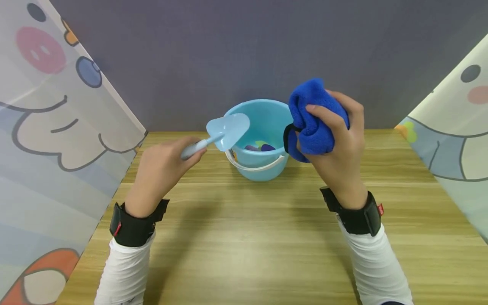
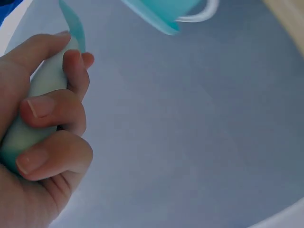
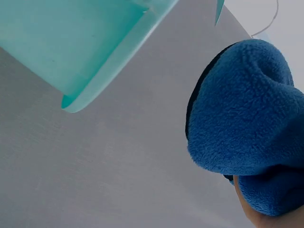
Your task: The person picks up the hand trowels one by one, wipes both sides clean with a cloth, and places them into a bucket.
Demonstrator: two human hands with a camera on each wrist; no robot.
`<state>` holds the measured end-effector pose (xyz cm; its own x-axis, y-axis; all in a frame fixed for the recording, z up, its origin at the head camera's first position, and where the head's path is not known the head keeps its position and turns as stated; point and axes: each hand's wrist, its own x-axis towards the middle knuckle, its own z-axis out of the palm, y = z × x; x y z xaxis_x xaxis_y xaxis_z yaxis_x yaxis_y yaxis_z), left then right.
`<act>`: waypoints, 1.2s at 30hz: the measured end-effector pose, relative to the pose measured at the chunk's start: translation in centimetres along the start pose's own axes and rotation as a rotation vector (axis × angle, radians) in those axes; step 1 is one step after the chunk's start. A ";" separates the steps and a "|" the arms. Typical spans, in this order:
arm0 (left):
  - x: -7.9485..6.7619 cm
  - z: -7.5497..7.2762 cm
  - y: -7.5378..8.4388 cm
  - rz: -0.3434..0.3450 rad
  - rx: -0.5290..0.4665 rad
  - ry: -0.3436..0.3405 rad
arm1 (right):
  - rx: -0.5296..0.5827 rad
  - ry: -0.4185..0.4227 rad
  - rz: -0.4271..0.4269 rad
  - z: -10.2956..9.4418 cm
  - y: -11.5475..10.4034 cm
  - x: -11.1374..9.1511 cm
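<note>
Person's 2 bare hands above a wood-look table [image 1: 236, 237], seen from the head cam; a lt. blue bucket [image 1: 267, 123] stands upright b/w them, toward the back.

L hand [image 1: 162, 169] grips a lt. blue spade [image 1: 232, 129], fingers curled round its pale handle (L wrist view shows this well). The spade's blade overlaps the bucket's left rim in the head view; can't tell if they touch.

R hand [image 1: 345, 144] grips a bunched blue cloth [image 1: 316, 137] w/ black edging, fingers bent over it. The cloth is held up by the bucket's right side; R wrist view shows a gap b/w the two.

Inside the bucket, at the bottom: small purple [image 1: 268, 148] & green [image 1: 261, 143] bits, too hidden to ID. Its white handle [image 1: 257, 168] hangs down in front.

Both wrists have black bands [image 1: 135, 224] over white sleeves [image 1: 126, 271]. Bkgd: plain gray wall [image 1: 244, 42], w/ cartoon-print panels [image 1: 45, 106] L & R.
</note>
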<state>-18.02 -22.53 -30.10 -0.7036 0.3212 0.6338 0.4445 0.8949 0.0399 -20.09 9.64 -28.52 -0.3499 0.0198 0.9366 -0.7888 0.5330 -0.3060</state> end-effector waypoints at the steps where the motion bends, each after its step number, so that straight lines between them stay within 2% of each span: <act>1: 0.4 0.1 0.4 0.013 0.000 0.009 | 0.003 0.007 -0.009 0.0 -0.2 0.0; 6: 2.2 0.3 2.1 0.051 -0.003 0.055 | 0.012 0.021 -0.071 0.3 -1.0 -0.2; 13: 3.5 0.4 4.3 0.086 0.000 0.107 | 0.007 -0.034 -0.204 1.7 -1.6 -0.7; 19: 3.9 0.9 5.6 0.091 -0.006 0.137 | -0.126 -0.128 -0.298 2.8 -1.8 -1.4; 23: 3.9 1.1 6.1 0.124 0.013 0.164 | -0.222 -0.223 -0.344 3.1 -1.6 -1.8; 25: 3.9 1.2 6.5 0.145 0.028 0.177 | -0.258 -0.275 -0.349 3.0 -1.6 -2.0; 29: 4.0 1.1 7.2 0.183 0.040 0.200 | -0.304 -0.325 -0.333 2.6 -1.5 -2.2; 36: 4.0 0.8 7.1 0.213 0.076 0.179 | -0.320 -0.328 -0.291 2.9 -1.3 -2.2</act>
<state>-18.15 -14.59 -27.89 -0.4867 0.4504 0.7485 0.5242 0.8360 -0.1623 -19.80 6.50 -30.64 -0.3202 -0.4048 0.8565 -0.7014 0.7090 0.0728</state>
